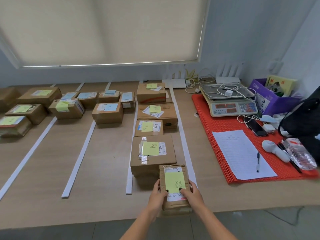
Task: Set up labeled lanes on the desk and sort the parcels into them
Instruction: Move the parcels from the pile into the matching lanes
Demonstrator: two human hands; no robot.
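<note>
1. Small brown cardboard parcel (174, 187) with yellow sticky note (174, 182) on top: sitting at near end of rightmost lane, overhanging front edge of light wooden desk (103, 170).
2. Left hand (158, 194): gripping parcel's left side, fingers curled round edge, thumb pressing on the note.
3. Right hand (192, 192): gripping parcel's right side likewise, thumb lying on the note.
4. Large brown cardboard box (153, 155) with yellow note: standing just behind, touching the parcel; three more boxes lining up beyond it in same lane.
5. White strips (78, 160): dividing desk into lanes; further boxes with yellow and blue notes filling lanes to the left.
6. Red mesh mat (218, 135): lying right of the lanes, carrying digital scale (230, 101), printed white sheet (240, 153) and pen (257, 161).
</note>
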